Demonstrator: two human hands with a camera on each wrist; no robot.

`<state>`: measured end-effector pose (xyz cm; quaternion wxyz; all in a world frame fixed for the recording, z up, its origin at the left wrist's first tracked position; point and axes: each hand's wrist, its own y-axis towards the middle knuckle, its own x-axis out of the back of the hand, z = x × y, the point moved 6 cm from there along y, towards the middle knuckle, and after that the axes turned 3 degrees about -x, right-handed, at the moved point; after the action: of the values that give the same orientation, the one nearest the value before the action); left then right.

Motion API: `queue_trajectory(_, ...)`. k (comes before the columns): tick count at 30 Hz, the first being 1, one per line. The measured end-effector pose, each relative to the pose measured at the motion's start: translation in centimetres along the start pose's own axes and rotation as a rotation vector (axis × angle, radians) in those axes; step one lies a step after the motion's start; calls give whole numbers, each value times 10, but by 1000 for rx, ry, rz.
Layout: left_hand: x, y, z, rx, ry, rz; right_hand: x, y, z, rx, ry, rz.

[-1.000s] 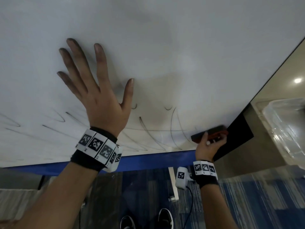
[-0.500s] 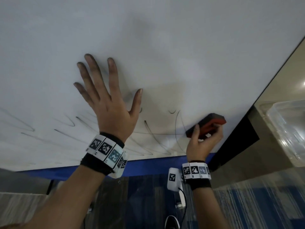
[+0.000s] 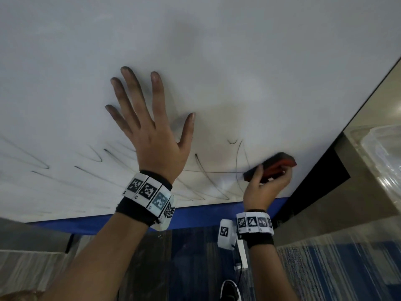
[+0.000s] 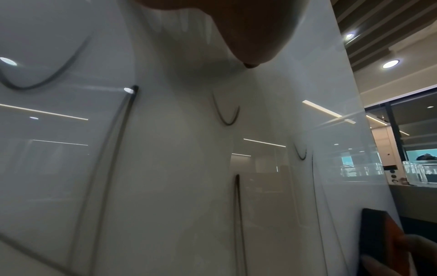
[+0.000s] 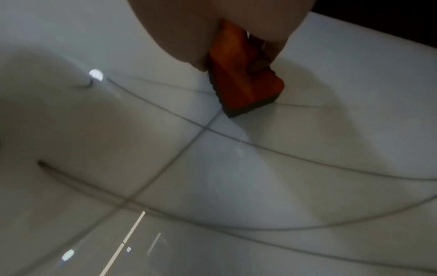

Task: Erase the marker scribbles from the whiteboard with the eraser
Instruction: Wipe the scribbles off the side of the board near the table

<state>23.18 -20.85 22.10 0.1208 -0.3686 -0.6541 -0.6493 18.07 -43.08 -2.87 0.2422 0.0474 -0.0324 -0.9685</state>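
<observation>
A white whiteboard (image 3: 217, 61) fills the head view, with thin black marker scribbles (image 3: 206, 172) running along its lower part. My left hand (image 3: 149, 127) lies flat on the board with fingers spread, left of the middle. My right hand (image 3: 263, 183) grips a red eraser (image 3: 275, 165) with a dark felt face, pressed against the board near its lower right corner. In the right wrist view the eraser (image 5: 241, 82) sits on crossing marker lines (image 5: 203, 128). The left wrist view shows curved marks (image 4: 227, 114) and the eraser (image 4: 378, 235) at lower right.
A blue strip (image 3: 195, 216) runs under the board's bottom edge. A dark frame edge (image 3: 321, 170) bounds the board on the right, with a clear plastic bin (image 3: 382, 157) beyond it. Blue carpet (image 3: 336, 272) and my shoe (image 3: 230, 290) lie below.
The right hand has carried the eraser up and leftward from the board's lower right corner onto the scribbles. The view shifted, so the left hand sits lower in the frame.
</observation>
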Motion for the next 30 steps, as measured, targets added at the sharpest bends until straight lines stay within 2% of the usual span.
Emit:
queue_trajectory(2, -3, -1, 2, -10, 6, 3, -2, -4, -11, 7, -52, 23)
queue_trajectory(4, -5, -2, 5, -29, 19, -5, 2, -5, -41, -122, -15, 15)
queue_trajectory(7, -6, -4, 6, -48, 32, -15, 10, -19, -114, -587, 79, -79)
queue_trajectory(9, -7, -5, 6, -55, 41, -18, 8, -32, -146, -869, 92, -85)
queue_trajectory(11, -7, -7, 6, -66, 44, -15, 6, -39, -155, -1071, 132, -94)
queue_trajectory(12, -7, -7, 6, -72, 53, -9, 2, -39, -150, -1117, 124, -93)
queue_trajectory(13, -8, -7, 7, -75, 62, -2, -2, -36, -141, -1088, 111, -91)
queue_trajectory(14, -8, -8, 8, -76, 67, 6, -4, -29, -126, -981, 133, -143)
queue_trajectory(16, -10, -10, 9, -80, 66, 16, -5, -17, -89, -675, 162, -191)
queue_trajectory(18, -10, -10, 9, -83, 58, 19, -11, -14, -45, -379, 127, -142)
queue_trajectory(20, -10, -11, 8, -76, 52, 18, -17, -18, -20, -206, 84, -65)
queue_trajectory(22, -10, -12, 7, -70, 45, 18, -18, -20, -33, -194, 16, -3)
queue_trajectory(23, -10, -13, 7, -72, 45, 25, -13, -23, -51, -261, 20, 2)
queue_trajectory(26, -11, -14, 10, -89, 49, 38, 0, -36, -96, -654, 58, -32)
queue_trajectory(27, -11, -14, 11, -97, 46, 39, 4, -38, -101, -715, 60, -56)
queue_trajectory(28, -11, -15, 12, -105, 46, 43, 7, -37, -100, -712, 40, -70)
queue_trajectory(30, -11, -16, 13, -118, 52, 50, 5, -27, -72, -560, 19, -82)
